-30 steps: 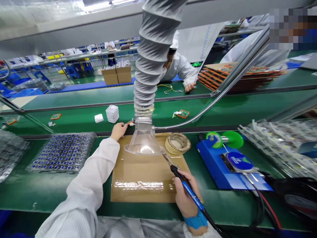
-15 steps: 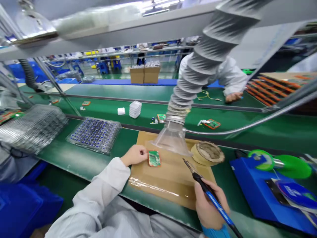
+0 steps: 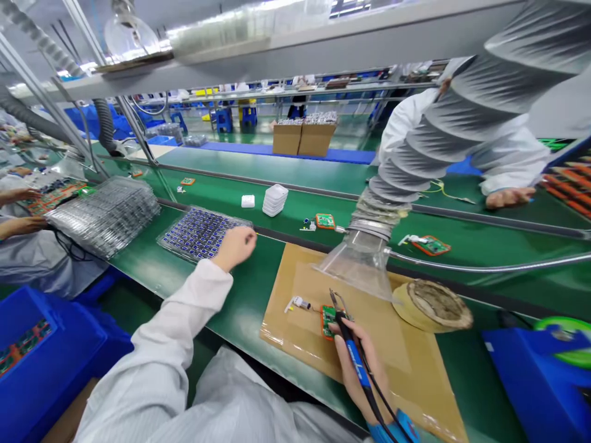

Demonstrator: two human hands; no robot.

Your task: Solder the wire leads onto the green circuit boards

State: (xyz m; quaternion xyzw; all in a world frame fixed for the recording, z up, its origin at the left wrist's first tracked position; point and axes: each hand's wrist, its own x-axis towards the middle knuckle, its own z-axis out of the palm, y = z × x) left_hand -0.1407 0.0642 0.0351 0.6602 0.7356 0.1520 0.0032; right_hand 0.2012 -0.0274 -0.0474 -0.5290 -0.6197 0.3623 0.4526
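Fingers of my right hand (image 3: 375,363) are closed around the iron (image 3: 354,357), its tip just over the upper edge of the board (image 3: 327,321); contact cannot be confirmed. Those of my left hand (image 3: 235,247) are curled inward over the right end of the tray (image 3: 162,239); whether anything is pinched, I cannot tell. Condition of board: green face, orange rim, lying on the cardboard (image 3: 397,400), a thin wire leading left to a small white-and-metal part (image 3: 302,303). Change from half a second ago: my left hand, then beside the board, has moved off to the tray, and the board now lies by my right hand. Obstruction: my right hand and the iron cover part of the board. Surroundings: the clear hood (image 3: 353,264) is just beyond; the round pot (image 3: 431,306) sits to its right; stacked white cases (image 3: 276,200) and another board (image 3: 325,221) rest on the green belt (image 3: 221,195).
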